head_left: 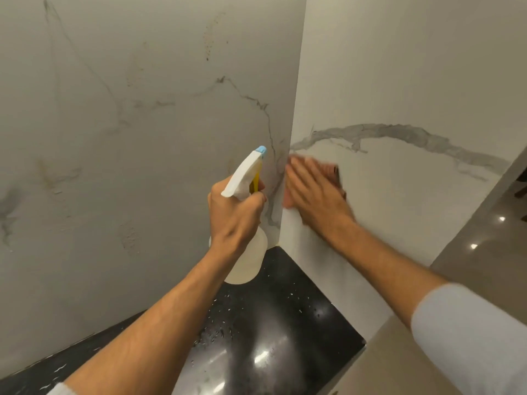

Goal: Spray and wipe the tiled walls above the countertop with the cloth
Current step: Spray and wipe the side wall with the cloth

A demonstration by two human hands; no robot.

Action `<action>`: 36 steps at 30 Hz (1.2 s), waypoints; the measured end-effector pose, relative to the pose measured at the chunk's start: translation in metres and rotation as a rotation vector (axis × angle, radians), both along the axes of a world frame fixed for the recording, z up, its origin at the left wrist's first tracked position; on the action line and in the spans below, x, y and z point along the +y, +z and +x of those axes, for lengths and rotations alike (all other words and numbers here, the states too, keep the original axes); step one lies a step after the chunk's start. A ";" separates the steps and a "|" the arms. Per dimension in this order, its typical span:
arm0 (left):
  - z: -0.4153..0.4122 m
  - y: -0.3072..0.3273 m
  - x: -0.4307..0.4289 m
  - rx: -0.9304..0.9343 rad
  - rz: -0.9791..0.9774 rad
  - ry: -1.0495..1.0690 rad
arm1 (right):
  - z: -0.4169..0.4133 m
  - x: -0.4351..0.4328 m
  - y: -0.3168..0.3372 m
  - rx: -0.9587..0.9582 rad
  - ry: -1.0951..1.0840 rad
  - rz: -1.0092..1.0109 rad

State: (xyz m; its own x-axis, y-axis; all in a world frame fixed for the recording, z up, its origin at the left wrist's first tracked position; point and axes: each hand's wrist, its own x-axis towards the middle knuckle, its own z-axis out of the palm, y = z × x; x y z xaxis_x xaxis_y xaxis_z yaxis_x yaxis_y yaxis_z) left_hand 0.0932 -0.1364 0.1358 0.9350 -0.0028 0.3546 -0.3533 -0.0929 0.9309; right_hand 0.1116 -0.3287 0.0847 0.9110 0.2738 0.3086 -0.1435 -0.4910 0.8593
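My right grip [316, 192] lies flat with straight fingers, pressing a pinkish-brown cloth [332, 172] against the white, grey-veined tiled wall on the right [399, 81], just beside the corner. Hand and cloth are both blurred, so I judge this to be mid-stroke in the wiping.

At 9 o'clock from the cloth, my left grip [236, 212] is curled round the neck of a translucent white plastic spray bottle with a blue nozzle and yellow trigger [246, 260]. I hold it upright, clear of the surface below, with the nozzle aimed toward the corner.

Further out, the grey-veined tiled wall on the left [142, 109] has yellowish specks [211, 38] at 11 o'clock and dull smears [129, 240] lower down. I judge that side still needs spray and cloth.

At 6 o'clock, the glossy black speckled desk [271, 323] carries scattered droplets [216, 332], which suggests some spraying is already done here.

On the right wall from the cloth toward 3 o'clock, I cannot tell which parts are wiped. By my reckoning the job is partway through, with the corner strip in hand and most of both walls left.
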 end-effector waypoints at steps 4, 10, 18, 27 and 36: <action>0.003 -0.007 0.003 0.000 0.013 0.001 | -0.016 0.016 -0.043 0.203 -0.060 0.019; 0.002 -0.011 0.009 0.018 0.037 -0.054 | -0.119 0.006 -0.086 0.594 -0.150 0.227; 0.001 0.013 -0.009 -0.007 0.005 -0.069 | -0.080 -0.014 0.134 -0.330 -0.025 0.243; 0.006 0.040 -0.020 -0.013 -0.059 -0.062 | -0.071 0.003 0.152 -0.308 -0.050 0.184; 0.007 0.064 -0.036 -0.053 -0.081 -0.056 | -0.084 -0.003 0.143 -0.277 -0.100 0.213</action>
State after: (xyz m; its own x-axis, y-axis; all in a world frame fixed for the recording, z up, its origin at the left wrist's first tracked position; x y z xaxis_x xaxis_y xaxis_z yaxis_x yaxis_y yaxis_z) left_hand 0.1005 -0.1722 0.2003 0.9143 -0.0242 0.4044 -0.4044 0.0030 0.9146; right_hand 0.0271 -0.3320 0.2275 0.8039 0.0905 0.5879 -0.4127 -0.6269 0.6608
